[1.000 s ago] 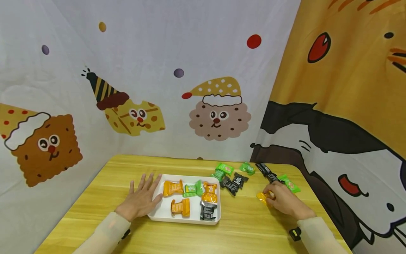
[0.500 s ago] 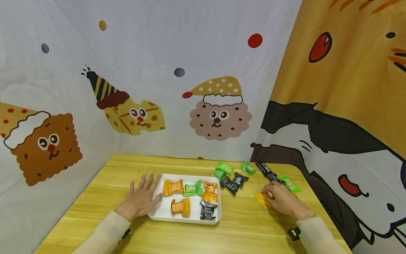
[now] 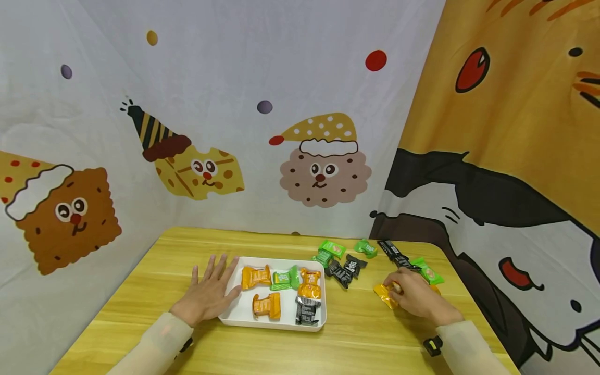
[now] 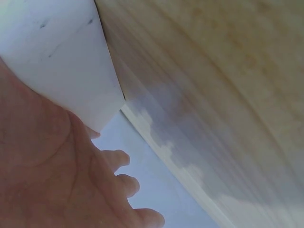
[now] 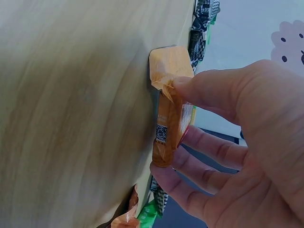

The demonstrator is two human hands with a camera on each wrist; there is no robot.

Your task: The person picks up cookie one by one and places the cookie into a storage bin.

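Orange packet (image 5: 166, 107): square code (image 5: 162, 133), right-wrist view only.

Head view facing forward and down, both wrist views close-up; wooden table (image 3: 361, 338) shared by all

Over the link I'm seeing the left hand (image 4: 52, 166) filling eight o'clock, its fingertips (image 4: 119, 159) poking out between six and eight. The white tray (image 4: 66, 57) is sitting at ten, showing a few dark flecks; whether the hand is touching it, I'm not managing to tell. The table (image 4: 218, 76) is stretching from twelve to four, and a pale backdrop (image 4: 154, 178) is showing at six.
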